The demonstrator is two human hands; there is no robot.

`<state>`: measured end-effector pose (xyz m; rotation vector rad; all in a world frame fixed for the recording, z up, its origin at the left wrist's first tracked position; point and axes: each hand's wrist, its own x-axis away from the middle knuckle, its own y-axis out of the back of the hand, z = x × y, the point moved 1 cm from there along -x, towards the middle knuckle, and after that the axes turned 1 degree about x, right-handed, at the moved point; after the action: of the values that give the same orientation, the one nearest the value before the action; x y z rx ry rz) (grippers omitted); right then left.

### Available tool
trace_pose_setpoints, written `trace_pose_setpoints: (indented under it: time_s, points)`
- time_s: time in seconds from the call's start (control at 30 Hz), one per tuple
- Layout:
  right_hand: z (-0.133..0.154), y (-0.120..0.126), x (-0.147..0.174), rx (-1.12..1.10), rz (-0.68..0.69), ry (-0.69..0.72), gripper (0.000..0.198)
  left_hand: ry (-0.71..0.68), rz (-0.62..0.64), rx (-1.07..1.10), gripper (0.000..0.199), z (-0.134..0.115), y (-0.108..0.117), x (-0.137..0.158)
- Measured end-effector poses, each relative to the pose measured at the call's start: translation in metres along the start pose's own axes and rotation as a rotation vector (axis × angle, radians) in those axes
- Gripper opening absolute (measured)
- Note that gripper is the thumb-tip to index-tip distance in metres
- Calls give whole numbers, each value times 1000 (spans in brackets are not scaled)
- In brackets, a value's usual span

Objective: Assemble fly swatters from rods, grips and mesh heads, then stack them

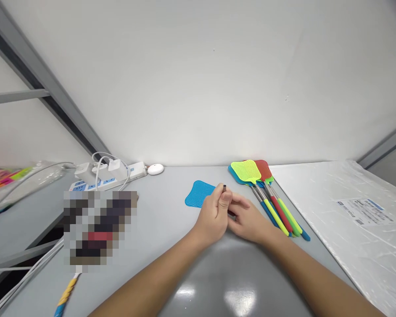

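In front of me, over the middle of the table, my two hands meet. My left hand is closed around a thin metal tube; only its dark, hollow-looking end shows above the thumb. My right hand is curled against the left, its fingers bent, and what lies inside them is hidden. Just behind my left hand lies a blue perforated fly swatter head, its right part covered by the hand. Further right is a pile of fly swatters with yellow-green, blue and red heads, metal shafts and coloured grips.
A white power strip with chargers and cables stands at the back left, beside a white rounded device. A pixelated object lies on the left, with a cable attached. A white wrapped package covers the right side.
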<state>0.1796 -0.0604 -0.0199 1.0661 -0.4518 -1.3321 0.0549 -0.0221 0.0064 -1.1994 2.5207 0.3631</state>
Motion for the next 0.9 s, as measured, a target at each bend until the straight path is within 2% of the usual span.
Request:
trace_pose_setpoints:
  time_s: [0.13, 0.27, 0.37, 0.5, 0.63, 0.77, 0.9]
  points:
    - [1, -2, 0, 13, 85, -17, 21, 26, 7, -1, 45, 1, -1, 3]
    - [0, -5, 1, 18, 98, -25, 25, 38, 42, -22, 47, 0, -4, 4]
    - [-1, -6, 0, 34, 135, -37, 26, 53, -6, 14, 45, 4, -4, 3]
    - [0, -4, 0, 110, 201, -25, 24, 66, -185, 113, 37, 13, 1, 3]
    - [2, 0, 1, 142, 234, 17, 26, 70, -444, 204, 35, 17, 9, 2]
    - [2, 3, 0, 95, 236, -32, 30, 75, -703, 294, 35, 20, 23, -8]
    - [2, 2, -1, 29, 218, -58, 33, 166, -789, 368, 33, 31, 34, -15]
